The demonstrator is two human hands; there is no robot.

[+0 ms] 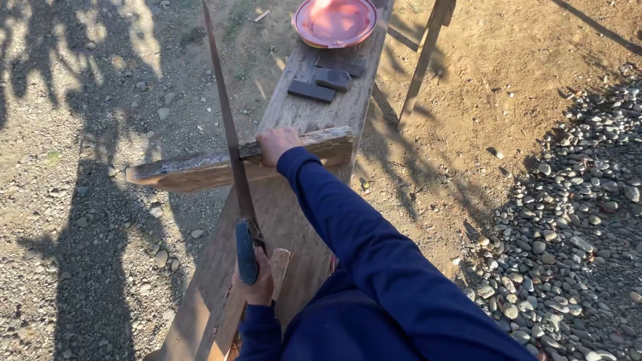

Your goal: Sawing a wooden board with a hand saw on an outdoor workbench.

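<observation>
A long thin metal blade (227, 127) runs from a blue handle (245, 251) up past the top edge of the view. My left hand (257, 287) is shut on that handle, low over a worn wooden bench (301, 220). The blade lies across a rough wooden crosspiece (194, 170) set sideways on the bench. My right hand (276, 144), at the end of a dark blue sleeve, grips the top edge of the crosspiece just right of the blade. A small pale wooden piece (279, 261) sits beside my left hand.
At the bench's far end stands a round pink dish (334, 20), with two dark rectangular blocks (311, 90) (332, 78) in front of it. A slanted wooden post (424, 60) rises at the right. Gravel lies left, grey pebbles (575, 220) right.
</observation>
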